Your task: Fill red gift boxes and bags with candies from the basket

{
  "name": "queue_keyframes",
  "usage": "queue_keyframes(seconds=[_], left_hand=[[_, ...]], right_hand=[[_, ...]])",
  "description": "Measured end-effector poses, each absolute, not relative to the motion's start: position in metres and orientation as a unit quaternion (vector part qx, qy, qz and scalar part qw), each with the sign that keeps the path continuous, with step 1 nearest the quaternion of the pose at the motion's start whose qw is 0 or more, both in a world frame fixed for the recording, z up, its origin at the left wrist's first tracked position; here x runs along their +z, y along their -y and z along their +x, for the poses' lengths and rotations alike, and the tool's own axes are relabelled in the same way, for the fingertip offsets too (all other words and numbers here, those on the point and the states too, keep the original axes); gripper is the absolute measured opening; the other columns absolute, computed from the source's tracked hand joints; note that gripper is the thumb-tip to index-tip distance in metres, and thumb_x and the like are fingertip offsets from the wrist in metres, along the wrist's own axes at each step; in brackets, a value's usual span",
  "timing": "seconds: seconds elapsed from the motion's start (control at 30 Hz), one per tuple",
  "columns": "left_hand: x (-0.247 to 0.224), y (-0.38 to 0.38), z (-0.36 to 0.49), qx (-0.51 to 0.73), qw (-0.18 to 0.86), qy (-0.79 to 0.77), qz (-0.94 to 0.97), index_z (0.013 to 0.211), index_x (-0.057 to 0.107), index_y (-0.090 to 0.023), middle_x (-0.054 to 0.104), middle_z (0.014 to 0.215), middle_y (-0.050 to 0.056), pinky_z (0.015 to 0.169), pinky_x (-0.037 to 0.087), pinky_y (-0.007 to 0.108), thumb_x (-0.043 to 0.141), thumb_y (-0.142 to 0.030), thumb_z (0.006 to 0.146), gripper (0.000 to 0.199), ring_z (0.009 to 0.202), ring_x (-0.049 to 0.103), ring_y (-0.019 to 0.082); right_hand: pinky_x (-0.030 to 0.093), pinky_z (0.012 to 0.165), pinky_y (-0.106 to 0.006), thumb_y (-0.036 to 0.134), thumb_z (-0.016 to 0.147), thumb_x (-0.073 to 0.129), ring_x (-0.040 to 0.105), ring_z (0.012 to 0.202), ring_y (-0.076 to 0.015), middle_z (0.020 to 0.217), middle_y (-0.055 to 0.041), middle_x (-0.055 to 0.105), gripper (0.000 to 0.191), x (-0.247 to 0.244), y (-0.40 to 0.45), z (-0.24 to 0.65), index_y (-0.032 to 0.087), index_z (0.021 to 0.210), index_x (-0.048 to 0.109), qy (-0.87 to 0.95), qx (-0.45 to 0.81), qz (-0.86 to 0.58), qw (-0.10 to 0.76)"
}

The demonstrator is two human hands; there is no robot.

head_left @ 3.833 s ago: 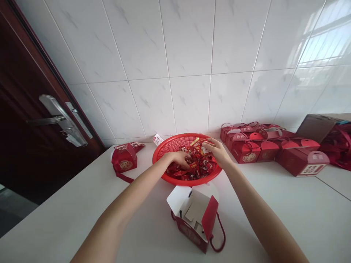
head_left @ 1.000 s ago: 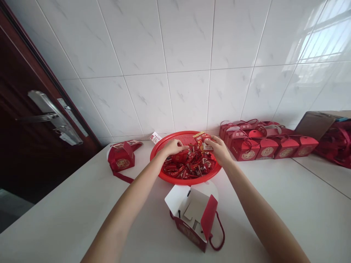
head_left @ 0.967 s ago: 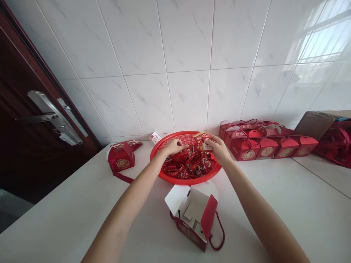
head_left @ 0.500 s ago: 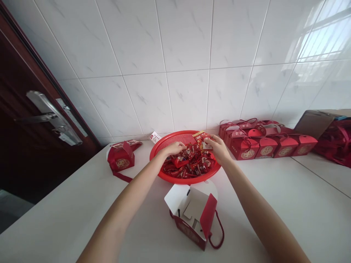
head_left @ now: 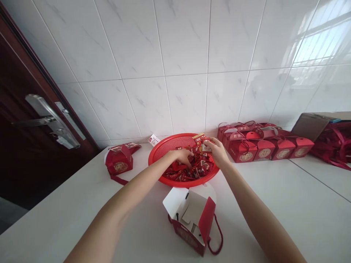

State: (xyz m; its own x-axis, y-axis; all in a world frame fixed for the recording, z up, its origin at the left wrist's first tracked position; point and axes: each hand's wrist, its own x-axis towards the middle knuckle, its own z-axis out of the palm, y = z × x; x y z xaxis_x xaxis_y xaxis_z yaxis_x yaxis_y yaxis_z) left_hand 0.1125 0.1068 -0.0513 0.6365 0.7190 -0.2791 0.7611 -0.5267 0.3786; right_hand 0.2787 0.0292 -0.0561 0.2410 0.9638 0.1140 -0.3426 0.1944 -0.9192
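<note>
A round red plastic basket (head_left: pixel 164 145) stands against the wall, holding a heap of red-wrapped sweets (head_left: pixel 201 168). My left hand (head_left: pixel 184 157) reaches into it, fingers apart and touching the sweets; the fingertips are partly hidden. Over the basket's right side, my right hand (head_left: pixel 216 149) is closed on small red-and-gold packets (head_left: pixel 205 145), pinched between thumb and fingers. In front of the basket is an open red gift box (head_left: pixel 189 235) with its flaps up, a pale inside and a red cord handle (head_left: pixel 219 241). No sweets show in the box.
Several closed red gift boxes (head_left: pixel 264 148) stand in rows at right, beside a brown carton (head_left: pixel 311 126) and dark red bags (head_left: pixel 333 142). Another red box (head_left: pixel 119 160) with a ribbon is at left. A small white card (head_left: pixel 154 140) leans behind the basket. A door handle (head_left: pixel 53 120) is far left.
My left hand has moved right and deeper into the sweets, its fingers spreading. My right hand stays at the basket's right side with the packets. The view has shifted slightly.
</note>
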Motion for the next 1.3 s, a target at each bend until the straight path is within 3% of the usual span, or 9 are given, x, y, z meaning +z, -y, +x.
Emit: queue_keyframes(seconds=[0.13, 0.4, 0.57, 0.73, 0.87, 0.97, 1.17, 1.3], left_hand=[[-0.056, -0.111, 0.136, -0.122, 0.156, -0.441, 0.875, 0.087, 0.076, -0.026, 0.075, 0.101, 0.006, 0.077, 0.051, 0.031, 0.091, -0.030, 0.037, 0.053, 0.098, 0.066, 0.032], [-0.063, -0.111, 0.144, -0.099, 0.124, -0.427, 0.890, 0.056, 0.069, -0.022, 0.074, 0.080, 0.009, 0.084, 0.051, 0.041, 0.087, -0.019, 0.040, 0.024, 0.095, 0.067, 0.036], [-0.061, -0.112, 0.136, -0.054, 0.157, -0.449, 0.878, 0.041, 0.058, -0.022, 0.063, 0.056, 0.003, 0.074, 0.050, 0.035, 0.078, -0.010, 0.042, 0.024, 0.079, 0.066, 0.030], [-0.047, -0.113, 0.120, 0.004, 0.226, -0.464, 0.856, 0.048, 0.064, -0.021, 0.063, 0.054, 0.000, 0.058, 0.043, 0.029, 0.071, -0.011, 0.052, 0.013, 0.059, 0.058, 0.020], [-0.039, -0.117, 0.107, 0.084, 0.280, -0.470, 0.833, 0.060, 0.070, -0.020, 0.066, 0.061, 0.001, 0.057, 0.043, 0.027, 0.068, -0.018, 0.062, 0.003, 0.061, 0.059, 0.018], [-0.037, -0.123, 0.100, 0.144, 0.311, -0.470, 0.814, 0.067, 0.070, -0.019, 0.068, 0.067, 0.001, 0.059, 0.044, 0.026, 0.069, -0.026, 0.064, 0.007, 0.064, 0.060, 0.017], [-0.040, -0.132, 0.097, 0.198, 0.318, -0.468, 0.800, 0.058, 0.064, -0.019, 0.064, 0.063, 0.000, 0.058, 0.042, 0.028, 0.066, -0.026, 0.065, 0.010, 0.061, 0.055, 0.016], [-0.046, -0.135, 0.096, 0.201, 0.293, -0.482, 0.801, 0.050, 0.054, -0.020, 0.053, 0.053, -0.001, 0.054, 0.035, 0.029, 0.059, -0.020, 0.070, 0.020, 0.050, 0.047, 0.014]], right_hand=[[0.052, 0.059, -0.029, 0.034, 0.059, 0.075, 0.062, 0.062, -0.0159, 0.067, 0.0021, 0.068, 0.023, -0.058, -0.031, 0.279, 0.021, 0.074, 0.064, 0.385, 0.484, -0.402, 0.675], [0.052, 0.060, -0.029, 0.033, 0.059, 0.075, 0.063, 0.063, -0.0162, 0.068, 0.0016, 0.068, 0.022, -0.057, -0.031, 0.278, 0.021, 0.074, 0.064, 0.383, 0.489, -0.400, 0.673], [0.052, 0.060, -0.029, 0.033, 0.059, 0.074, 0.063, 0.064, -0.0166, 0.068, 0.0014, 0.069, 0.022, -0.057, -0.031, 0.278, 0.022, 0.074, 0.064, 0.383, 0.488, -0.404, 0.672], [0.052, 0.058, -0.029, 0.032, 0.060, 0.074, 0.062, 0.062, -0.0162, 0.069, 0.0014, 0.068, 0.021, -0.055, -0.028, 0.279, 0.021, 0.075, 0.064, 0.385, 0.487, -0.404, 0.671], [0.053, 0.058, -0.029, 0.032, 0.062, 0.073, 0.063, 0.062, -0.0167, 0.069, 0.0011, 0.069, 0.019, -0.054, -0.026, 0.279, 0.022, 0.076, 0.064, 0.390, 0.484, -0.409, 0.668], [0.053, 0.058, -0.030, 0.033, 0.062, 0.073, 0.064, 0.064, -0.0180, 0.069, 0.0005, 0.069, 0.019, -0.056, -0.027, 0.279, 0.022, 0.076, 0.065, 0.383, 0.483, -0.412, 0.671], [0.053, 0.060, -0.030, 0.032, 0.062, 0.074, 0.065, 0.065, -0.0185, 0.070, 0.0001, 0.071, 0.020, -0.057, -0.029, 0.279, 0.022, 0.076, 0.065, 0.382, 0.485, -0.410, 0.671], [0.053, 0.062, -0.031, 0.032, 0.062, 0.075, 0.065, 0.065, -0.0181, 0.071, 0.0001, 0.071, 0.022, -0.057, -0.029, 0.279, 0.021, 0.078, 0.066, 0.377, 0.489, -0.411, 0.671]])
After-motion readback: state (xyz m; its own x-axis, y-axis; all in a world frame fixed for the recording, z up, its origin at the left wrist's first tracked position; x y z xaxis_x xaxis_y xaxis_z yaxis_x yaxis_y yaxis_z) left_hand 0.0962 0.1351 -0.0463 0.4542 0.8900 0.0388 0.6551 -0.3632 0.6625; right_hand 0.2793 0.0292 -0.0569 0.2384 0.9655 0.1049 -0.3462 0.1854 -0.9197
